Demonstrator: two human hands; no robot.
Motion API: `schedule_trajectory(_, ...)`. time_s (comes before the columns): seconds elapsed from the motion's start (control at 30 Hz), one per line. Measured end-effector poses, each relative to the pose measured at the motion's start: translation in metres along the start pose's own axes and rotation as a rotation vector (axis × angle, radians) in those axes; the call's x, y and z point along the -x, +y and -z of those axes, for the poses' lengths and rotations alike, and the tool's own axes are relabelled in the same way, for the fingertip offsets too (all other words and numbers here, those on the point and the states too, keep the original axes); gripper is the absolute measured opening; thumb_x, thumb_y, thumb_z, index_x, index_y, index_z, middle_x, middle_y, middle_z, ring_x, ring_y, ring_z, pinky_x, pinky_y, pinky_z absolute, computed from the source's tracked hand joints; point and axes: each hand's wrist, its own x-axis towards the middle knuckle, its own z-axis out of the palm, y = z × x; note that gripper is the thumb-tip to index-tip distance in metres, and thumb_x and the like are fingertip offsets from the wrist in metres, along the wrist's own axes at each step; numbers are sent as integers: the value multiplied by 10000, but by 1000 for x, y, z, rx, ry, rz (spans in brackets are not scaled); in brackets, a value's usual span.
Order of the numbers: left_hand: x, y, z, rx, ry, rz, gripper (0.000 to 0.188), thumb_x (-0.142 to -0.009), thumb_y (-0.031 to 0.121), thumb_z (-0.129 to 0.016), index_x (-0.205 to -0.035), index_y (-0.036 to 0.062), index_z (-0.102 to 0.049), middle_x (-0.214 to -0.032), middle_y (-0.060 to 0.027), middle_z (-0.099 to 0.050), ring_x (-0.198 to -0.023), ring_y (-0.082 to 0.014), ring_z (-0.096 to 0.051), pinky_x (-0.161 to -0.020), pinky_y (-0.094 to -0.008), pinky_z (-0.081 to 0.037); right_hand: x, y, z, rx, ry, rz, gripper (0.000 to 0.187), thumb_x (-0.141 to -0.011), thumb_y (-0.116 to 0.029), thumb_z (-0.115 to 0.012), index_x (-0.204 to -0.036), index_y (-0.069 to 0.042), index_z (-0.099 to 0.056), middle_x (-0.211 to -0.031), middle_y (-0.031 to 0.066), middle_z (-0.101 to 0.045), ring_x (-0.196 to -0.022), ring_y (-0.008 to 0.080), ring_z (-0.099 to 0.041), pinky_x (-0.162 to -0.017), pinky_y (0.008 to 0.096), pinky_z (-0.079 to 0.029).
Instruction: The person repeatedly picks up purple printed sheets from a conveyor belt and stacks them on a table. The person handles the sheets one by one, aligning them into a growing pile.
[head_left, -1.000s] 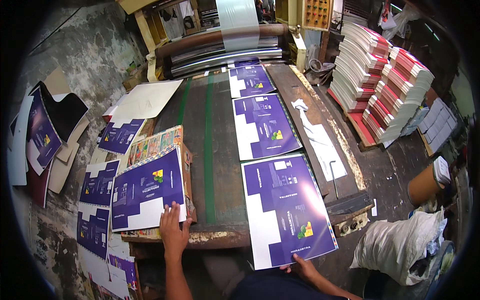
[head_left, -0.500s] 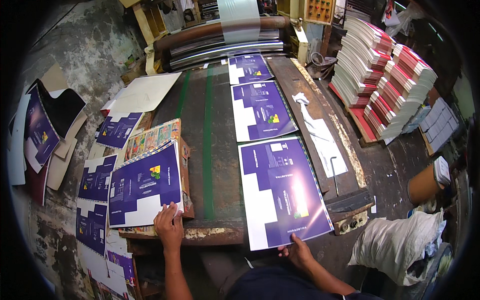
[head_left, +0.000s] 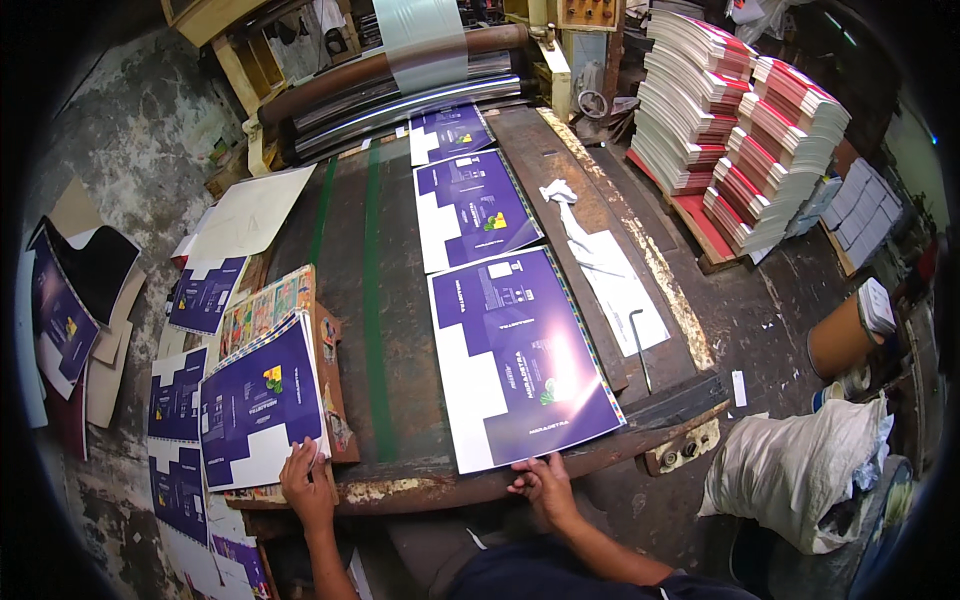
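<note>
My left hand (head_left: pixel 308 482) pinches the near right corner of a purple-and-white printed sheet (head_left: pixel 262 400), which lies on top of a stack at the table's left front. At the near edge of another large printed sheet (head_left: pixel 525 355), on the right part of the table, my right hand (head_left: pixel 545 492) has its thumb and fingers apart, with the fingertips at or just below that edge. Beyond it two more printed sheets (head_left: pixel 475 205) lie in a line toward the rollers (head_left: pixel 400 105). Glare covers part of the nearest sheet.
A white rag (head_left: pixel 590 245) and a bent metal rod (head_left: pixel 640 350) lie along the table's right side. Tall paper stacks (head_left: pixel 690 100) stand at the back right, a white sack (head_left: pixel 790 480) at the front right. More printed sheets (head_left: pixel 178 395) are at the left.
The nearest sheet on the right has slid away from me, off its overhang at the front edge, and the thumb of my right hand is no longer on it. The whole view has shifted.
</note>
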Motion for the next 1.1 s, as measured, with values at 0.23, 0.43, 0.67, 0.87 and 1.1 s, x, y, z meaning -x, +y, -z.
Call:
schedule_trajectory(0.23, -4, 0, 2, 23, -36, 79, 218, -909, 122, -670, -1096, 21, -718, -1158, -133, -704, -1196, -339, -601, -1040, -431, -416, -9, -20, -10, -71, 40, 95, 778, -992, -171, -532, -1551, -93, 4, -1362, 188, -471, -903, 205, -624, -813, 419, -563)
schedule_trajectory(0.43, -3, -1, 3, 78, -53, 170, 212, -914, 73, -638, -1100, 2, -713, -1170, -157, -696, -1212, -329, -593, -1064, -432, -405, -37, -108, 4, -90, -36, 105, 617, -983, -217, -547, -1500, -39, -261, -1227, 164, -603, -907, 228, -635, -815, 414, -542)
schedule_trajectory(0.67, -5, 6, 6, 95, -81, 280, 232, -879, -19, -632, -1101, -33, -694, -1190, -176, -679, -1246, -328, -562, -1075, -419, -397, -273, -287, 11, -156, -145, 338, 217, -967, -327, -565, -839, -156, -524, -681, -21, -463, -609, 115, -417, -617, 297, -371)
schedule_trajectory(0.87, -8, 16, 4, 8, -101, 422, 271, -858, 31, -660, -1125, 8, -704, -1229, -151, -670, -1288, -306, -534, -1120, -469, -334, -444, -336, -23, -419, -62, 291, 452, -870, -272, -562, -540, -215, -258, -476, -59, -185, -387, 106, -149, -376, 278, -129)
schedule_trajectory(1.1, -17, 40, 14, -68, -225, 456, 346, -977, 208, -548, -1219, -19, -647, -1279, -201, -630, -1201, -332, -585, -1032, -389, -436, -502, -317, -43, -534, -65, 202, 430, -824, -261, -555, -542, -219, -233, -472, -63, -181, -394, 107, -136, -392, 281, -107)
